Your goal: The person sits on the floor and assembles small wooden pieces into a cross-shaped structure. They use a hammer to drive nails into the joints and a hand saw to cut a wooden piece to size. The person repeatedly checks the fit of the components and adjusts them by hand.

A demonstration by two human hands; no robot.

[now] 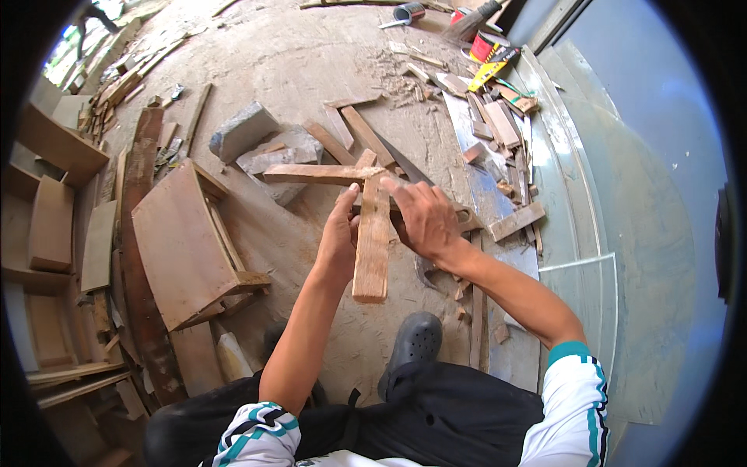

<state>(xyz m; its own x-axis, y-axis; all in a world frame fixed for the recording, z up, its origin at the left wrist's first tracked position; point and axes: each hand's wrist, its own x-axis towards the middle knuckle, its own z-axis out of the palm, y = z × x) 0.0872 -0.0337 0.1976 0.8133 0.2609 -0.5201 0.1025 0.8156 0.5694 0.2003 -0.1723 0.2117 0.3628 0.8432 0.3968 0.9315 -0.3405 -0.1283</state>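
A joined wooden piece (371,253) is held up in front of me, with one thick bar pointing toward me and a thinner bar reaching left from the joint. My left hand (339,232) grips it from the left side, thumb up near the joint. At the joint, the index finger of my right hand (426,216) touches the wood while its other fingers curl under. A brown part with a hole (467,219) shows just past that hand; whether the hand holds it is hidden.
Under the piece lie grey blocks (243,132) and loose wood strips (366,134). A wooden box-like piece (187,241) stands at left beside shelving (50,226). Offcuts (502,124), a yellow-handled saw (492,71) and glass sheets (580,156) are at right. My dark clog (415,342) is below.
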